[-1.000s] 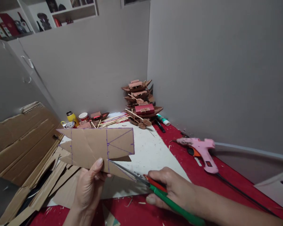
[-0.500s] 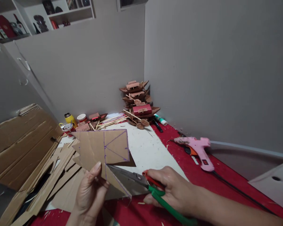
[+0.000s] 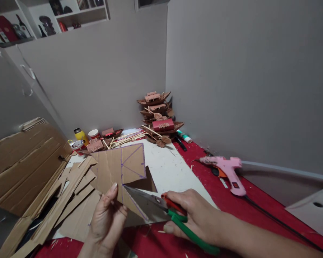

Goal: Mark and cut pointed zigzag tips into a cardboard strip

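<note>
A brown cardboard piece (image 3: 110, 165) with purple pen lines is pinched between the thumb and fingers of my left hand (image 3: 107, 215). It has a notch on its right side, with a pointed flap below. My right hand (image 3: 191, 215) grips scissors (image 3: 183, 224) with one red and one green handle. Their blades reach left into the notch, the tips at its inner corner by a purple line. Some of the fingers behind the cardboard are hidden.
Cardboard scraps (image 3: 72, 204) and a large cardboard sheet (image 3: 29, 165) lie at left. Model boats (image 3: 163, 125) are stacked in the corner beside thin sticks (image 3: 127, 138). A pink glue gun (image 3: 228, 168) with a black cord rests on the red cloth (image 3: 247, 208) at right. Cups (image 3: 78, 145) stand at back left.
The cardboard has tilted slightly, its right edge shifting a little up and left. Both hands keep their grips, and the scissor tips stay at the notch's corner.
</note>
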Motion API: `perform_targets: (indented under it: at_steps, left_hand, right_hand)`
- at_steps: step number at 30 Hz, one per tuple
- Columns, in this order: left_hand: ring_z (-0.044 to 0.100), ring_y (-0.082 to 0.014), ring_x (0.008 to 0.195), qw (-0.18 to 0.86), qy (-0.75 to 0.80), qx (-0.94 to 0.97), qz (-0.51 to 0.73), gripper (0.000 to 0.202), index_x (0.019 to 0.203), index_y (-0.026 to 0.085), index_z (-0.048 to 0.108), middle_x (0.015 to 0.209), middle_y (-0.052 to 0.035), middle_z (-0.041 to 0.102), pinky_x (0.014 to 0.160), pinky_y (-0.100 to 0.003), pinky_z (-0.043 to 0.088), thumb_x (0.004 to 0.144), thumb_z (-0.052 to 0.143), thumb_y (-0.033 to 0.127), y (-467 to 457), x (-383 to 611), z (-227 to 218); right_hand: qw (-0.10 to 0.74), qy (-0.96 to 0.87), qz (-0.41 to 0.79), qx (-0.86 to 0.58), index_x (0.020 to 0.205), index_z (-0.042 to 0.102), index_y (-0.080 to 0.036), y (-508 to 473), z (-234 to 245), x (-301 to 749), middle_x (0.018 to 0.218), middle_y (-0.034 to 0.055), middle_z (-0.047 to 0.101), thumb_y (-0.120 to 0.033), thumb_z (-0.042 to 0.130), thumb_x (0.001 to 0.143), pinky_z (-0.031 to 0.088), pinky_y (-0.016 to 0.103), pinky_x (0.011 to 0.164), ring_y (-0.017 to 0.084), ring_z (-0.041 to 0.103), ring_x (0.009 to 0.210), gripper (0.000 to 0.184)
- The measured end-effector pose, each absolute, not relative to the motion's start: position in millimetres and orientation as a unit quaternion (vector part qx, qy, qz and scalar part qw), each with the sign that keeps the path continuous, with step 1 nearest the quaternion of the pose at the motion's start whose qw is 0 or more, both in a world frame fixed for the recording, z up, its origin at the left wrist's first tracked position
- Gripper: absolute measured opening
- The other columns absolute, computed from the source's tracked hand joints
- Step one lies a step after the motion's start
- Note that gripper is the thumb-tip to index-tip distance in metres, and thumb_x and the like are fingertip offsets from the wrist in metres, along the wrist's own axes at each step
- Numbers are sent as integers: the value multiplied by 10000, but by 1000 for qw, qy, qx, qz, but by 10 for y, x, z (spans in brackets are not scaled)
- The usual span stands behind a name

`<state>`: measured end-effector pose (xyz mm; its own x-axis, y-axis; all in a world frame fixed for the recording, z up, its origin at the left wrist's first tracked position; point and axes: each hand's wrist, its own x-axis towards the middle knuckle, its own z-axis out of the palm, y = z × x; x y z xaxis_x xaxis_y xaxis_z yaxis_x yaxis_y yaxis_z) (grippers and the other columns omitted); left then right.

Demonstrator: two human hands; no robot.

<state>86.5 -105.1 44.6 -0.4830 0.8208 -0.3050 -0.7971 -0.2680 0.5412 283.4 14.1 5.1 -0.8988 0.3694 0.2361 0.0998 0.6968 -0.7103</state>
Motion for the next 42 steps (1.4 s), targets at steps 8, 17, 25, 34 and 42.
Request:
perform_targets:
  at_steps: [8,17,25,34,42]
  left_hand:
    - [690,-107,578,553,279,67,782,220,766,163,752,672,-18,748,563,-145,549,768,599,5,-1074,817,463]
    - [639,-70,513,565,246,120,778,154,656,177,718,608,26,720,532,-122,518,690,747,30,-1069,841,482]
    - [588,-60,532,543,275,116,785,125,783,166,704,705,-1,697,497,-127,487,777,636,62,-1135,782,414]
    - [533,-9,494,528,283,149,787,170,867,205,699,768,36,711,460,-68,425,744,703,87,-1127,793,378]
    - [570,-42,506,615,322,185,695,32,810,196,691,646,38,636,477,-119,440,811,709,223,-1178,830,547]
  right_hand:
    - [181,-910,347,-138,759,457,-208,135,70,2815,585,-57,439,-567,600,813,276,237,501,101,319,504,390]
    - [220,-920,295,-134,758,502,-206,150,83,2831,593,-19,541,-603,581,820,278,247,502,122,455,492,410]
    - [236,-926,255,-152,788,557,-194,154,156,2819,618,16,623,-618,572,815,293,264,510,172,593,543,426]
    - [296,-923,205,-134,760,573,-201,185,68,2790,611,20,629,-557,549,848,295,274,507,175,602,529,368]
    - [278,-896,288,-194,701,605,-201,212,89,2770,547,-2,604,-593,642,768,304,230,476,138,538,474,400]
